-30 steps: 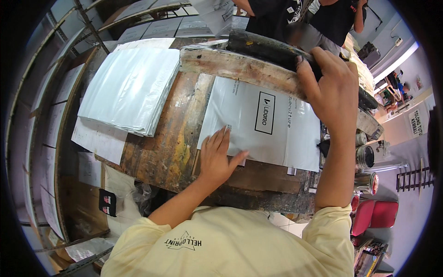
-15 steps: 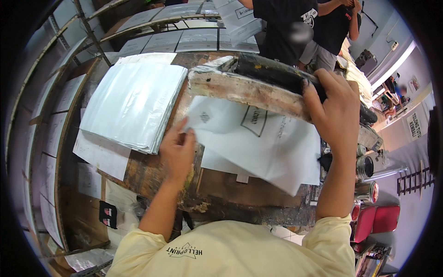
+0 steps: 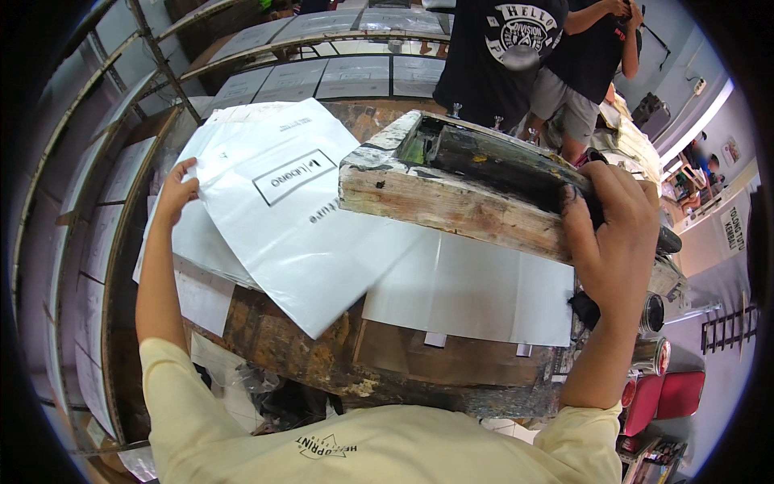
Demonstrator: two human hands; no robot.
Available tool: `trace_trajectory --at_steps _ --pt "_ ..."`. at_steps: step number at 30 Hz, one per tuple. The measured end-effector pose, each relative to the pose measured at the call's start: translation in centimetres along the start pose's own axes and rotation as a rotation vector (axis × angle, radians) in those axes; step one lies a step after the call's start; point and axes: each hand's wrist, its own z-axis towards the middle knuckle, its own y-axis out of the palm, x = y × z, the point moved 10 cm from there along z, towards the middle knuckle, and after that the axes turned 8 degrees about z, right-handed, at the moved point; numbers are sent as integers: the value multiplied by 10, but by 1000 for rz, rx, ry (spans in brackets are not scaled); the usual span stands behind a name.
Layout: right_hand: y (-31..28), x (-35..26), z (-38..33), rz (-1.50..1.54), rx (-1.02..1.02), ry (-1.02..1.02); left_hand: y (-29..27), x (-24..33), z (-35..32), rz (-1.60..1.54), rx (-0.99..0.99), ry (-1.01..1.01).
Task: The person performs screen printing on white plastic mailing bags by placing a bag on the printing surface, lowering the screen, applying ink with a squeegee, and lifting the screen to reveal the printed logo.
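Observation:
My left hand (image 3: 181, 192) is pinched on one corner of a white plastic bag (image 3: 282, 230) with black print on it. The bag slants across a stack of blank white bags (image 3: 187, 242) at the left, its right part running under a raised frame. My right hand (image 3: 614, 230) grips the near right end of that wooden screen-printing frame (image 3: 451, 216), holding it tilted up. Black ink stains the frame's inner side. Beneath it, a plain white sheet (image 3: 484, 290) lies on the stained worktable (image 3: 266, 323).
Drying racks holding printed white bags (image 3: 355, 77) line the back and the left side. Two people in dark shirts (image 3: 492, 56) stand beyond the table. Cans (image 3: 650, 355) and red chairs (image 3: 680, 394) are at the right.
My left hand has drawn the printed bag left and away from me, off the white sheet and over the stack. The frame stays raised in my right hand.

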Motion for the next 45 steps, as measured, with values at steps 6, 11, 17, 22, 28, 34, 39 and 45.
trace_trajectory --at_steps 6,11,17,22,28,34,39,45 --pt "-3 3 -5 105 42 -18 -136 -98 91 829 284 -73" --pt "-1 -4 -2 4 -2 -15 21 15 44 984 538 -15" --pt "2 6 -16 93 33 59 163 232 -215 -518 -413 285" --pt "36 -14 -87 47 -204 -26 191 258 -302 -687 -393 105" --pt "121 2 -200 207 -553 39 256 127 -346 -161 -343 137" --pt "162 -7 -268 325 -568 149 263 112 -354 246 -231 261" --pt "192 12 -245 274 -504 73 265 107 -357 312 -260 271" --pt "271 89 -150 219 -385 23 266 107 -354 301 -279 230"
